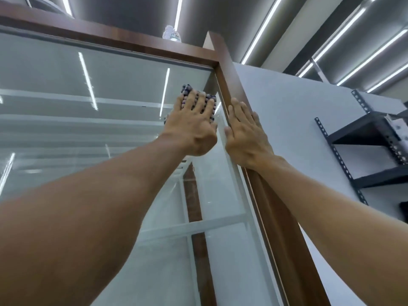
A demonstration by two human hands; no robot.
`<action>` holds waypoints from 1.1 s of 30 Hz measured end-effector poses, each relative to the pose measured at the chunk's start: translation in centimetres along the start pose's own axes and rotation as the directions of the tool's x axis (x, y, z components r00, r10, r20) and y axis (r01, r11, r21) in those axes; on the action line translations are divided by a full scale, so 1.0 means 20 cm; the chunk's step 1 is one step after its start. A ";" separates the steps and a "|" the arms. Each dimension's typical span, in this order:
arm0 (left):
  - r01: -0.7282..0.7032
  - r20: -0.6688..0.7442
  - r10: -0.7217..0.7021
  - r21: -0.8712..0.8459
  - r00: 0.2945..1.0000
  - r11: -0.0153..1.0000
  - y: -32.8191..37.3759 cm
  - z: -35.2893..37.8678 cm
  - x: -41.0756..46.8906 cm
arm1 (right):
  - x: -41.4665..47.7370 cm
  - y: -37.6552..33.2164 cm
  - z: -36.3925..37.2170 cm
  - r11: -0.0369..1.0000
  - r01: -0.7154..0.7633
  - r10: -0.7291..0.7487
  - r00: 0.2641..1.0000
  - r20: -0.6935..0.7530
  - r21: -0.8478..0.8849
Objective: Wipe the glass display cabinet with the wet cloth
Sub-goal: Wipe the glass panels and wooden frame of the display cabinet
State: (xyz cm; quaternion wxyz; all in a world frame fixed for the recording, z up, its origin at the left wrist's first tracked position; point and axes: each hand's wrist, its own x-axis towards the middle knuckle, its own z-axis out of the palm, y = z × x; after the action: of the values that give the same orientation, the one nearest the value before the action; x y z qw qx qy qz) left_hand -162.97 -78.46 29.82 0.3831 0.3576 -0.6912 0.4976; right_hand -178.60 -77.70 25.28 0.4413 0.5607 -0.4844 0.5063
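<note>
Most of the cloth (199, 97) lay hidden under the left hand (194, 127), only its checked purple-and-white edges showing past the spread fingertips, and the clear bottle (172, 34) on the cabinet's top edge was too blurred to read. Two hands were up: the left pressed flat with fingers splayed, pinning the one cloth to the glass door (88, 107) near its upper right corner, while the right hand (245, 133) lay open and flat on the brown wooden frame (229, 69), gripping nothing. The glass display cabinet mirrored the ceiling lights, and one dark metal shelf rack (362, 133) stood cut off at right.
</note>
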 end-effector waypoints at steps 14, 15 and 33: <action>-0.076 0.044 0.076 0.017 0.996 0.997 0.22 0.04 -0.09 | -0.10 0.06 -0.01 0.990 0.036 -0.032 0.999 -0.029 0.138; -0.086 0.037 0.085 0.018 0.996 0.996 0.21 0.04 -0.11 | -0.10 0.06 -0.01 0.991 0.035 -0.032 0.999 -0.028 0.132; 0.113 0.007 -0.113 0.003 0.994 0.994 -0.52 -0.15 -0.59 | -0.04 -0.81 0.13 0.988 0.099 -0.107 0.992 0.062 0.122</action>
State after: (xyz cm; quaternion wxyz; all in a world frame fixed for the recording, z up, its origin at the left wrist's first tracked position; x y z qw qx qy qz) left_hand -148.02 -76.94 24.36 0.4079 0.3984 -0.6706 0.4745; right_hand -162.27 -77.86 24.14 0.4159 0.6273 -0.4384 0.4912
